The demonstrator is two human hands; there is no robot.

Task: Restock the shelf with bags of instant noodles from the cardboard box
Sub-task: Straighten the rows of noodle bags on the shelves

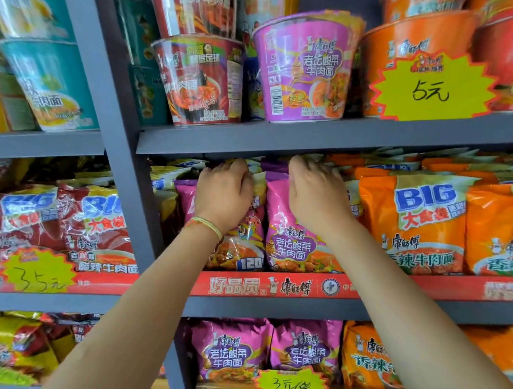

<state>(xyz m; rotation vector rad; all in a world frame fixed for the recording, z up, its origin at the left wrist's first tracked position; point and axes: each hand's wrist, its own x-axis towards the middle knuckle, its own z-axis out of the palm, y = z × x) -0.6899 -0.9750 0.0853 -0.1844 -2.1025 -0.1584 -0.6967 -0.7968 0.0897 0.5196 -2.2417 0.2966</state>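
Note:
Both my hands reach into the middle shelf [283,285], among upright purple noodle bags. My left hand [224,193] curls its fingers over the top of the left purple bag [243,248]. My right hand [316,191] curls over the top edge of the right purple bag [290,243]. The fingertips of both hands are hidden behind the bag tops, under the shelf above. The cardboard box is not in view.
Orange noodle bags [417,224] fill the shelf to the right, red bags [60,225] the bay to the left. Noodle bowls [305,69] stand on the shelf above, more purple bags [228,353] on the shelf below. A grey upright post [129,171] divides the bays.

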